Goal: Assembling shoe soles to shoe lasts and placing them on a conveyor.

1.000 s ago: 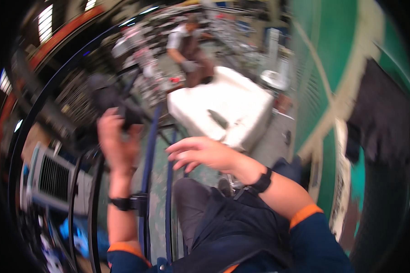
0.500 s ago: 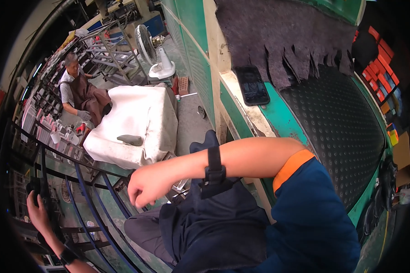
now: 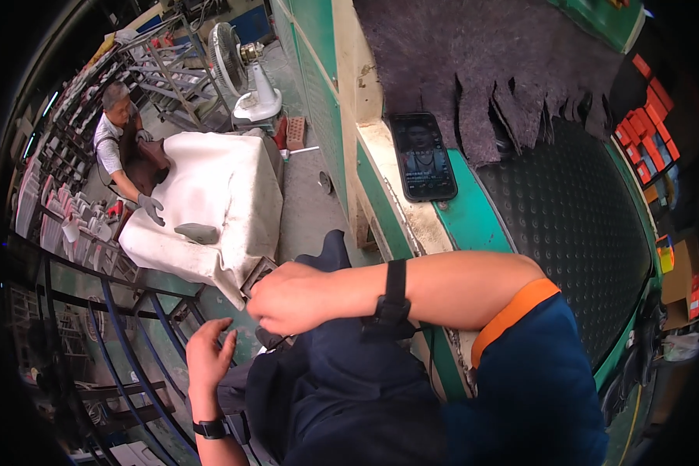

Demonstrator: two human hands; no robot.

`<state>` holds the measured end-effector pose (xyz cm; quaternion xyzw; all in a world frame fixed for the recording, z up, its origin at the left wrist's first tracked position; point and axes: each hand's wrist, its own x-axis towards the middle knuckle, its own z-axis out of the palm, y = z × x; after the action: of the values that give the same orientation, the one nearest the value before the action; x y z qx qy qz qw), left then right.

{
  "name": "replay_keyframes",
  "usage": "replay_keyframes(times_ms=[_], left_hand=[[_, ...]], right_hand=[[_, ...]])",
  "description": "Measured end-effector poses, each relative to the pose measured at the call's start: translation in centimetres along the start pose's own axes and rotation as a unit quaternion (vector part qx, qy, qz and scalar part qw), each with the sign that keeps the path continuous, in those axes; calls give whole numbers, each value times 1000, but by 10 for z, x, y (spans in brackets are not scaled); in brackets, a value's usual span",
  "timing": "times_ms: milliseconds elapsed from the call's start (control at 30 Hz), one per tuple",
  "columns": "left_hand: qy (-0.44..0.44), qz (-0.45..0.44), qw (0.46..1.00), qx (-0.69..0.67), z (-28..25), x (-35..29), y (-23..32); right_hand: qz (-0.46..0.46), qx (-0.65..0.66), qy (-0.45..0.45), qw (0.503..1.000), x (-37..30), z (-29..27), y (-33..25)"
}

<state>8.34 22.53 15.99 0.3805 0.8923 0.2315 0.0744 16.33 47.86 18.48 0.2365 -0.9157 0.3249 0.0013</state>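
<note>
My left hand (image 3: 209, 353) is raised in front of my lap. Its thumb stands apart from the slightly bent fingers, and nothing shows between them. My right hand (image 3: 291, 299) reaches across my body with its back upward and its fingers curled down. Whatever those fingers hold, if anything, is hidden beneath the hand. Just beyond it is the near corner of a white cloth-covered block (image 3: 244, 182). A black phone (image 3: 424, 159) with its screen lit lies on the green and cream machine ledge, past my right forearm.
Dark ragged hide (image 3: 473, 70) hangs over a studded black mat (image 3: 567, 225) at right. A co-worker (image 3: 124, 140) in grey gloves reaches over the white block, where a grey rounded piece (image 3: 196, 232) lies. A dark metal rack (image 3: 132, 342) stands at left; a fan (image 3: 244, 78) stands behind.
My left hand has moved right and inward, away from the rack, closer to my right hand. My right hand has shifted slightly right. The co-worker's gloved hand now reaches over the white block.
</note>
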Motion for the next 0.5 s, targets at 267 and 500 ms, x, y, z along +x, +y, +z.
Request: replay_keyframes(times_ms=[267, 500], left_hand=[[-87, -6, 994, 59, 39, 3, -17], [-52, -96, 990, 92, 7, -35, -75]], right_hand=[[24, -32, -130, 991, 2, 9, 3], [25, -7, -105, 994, 2, 4, 6]])
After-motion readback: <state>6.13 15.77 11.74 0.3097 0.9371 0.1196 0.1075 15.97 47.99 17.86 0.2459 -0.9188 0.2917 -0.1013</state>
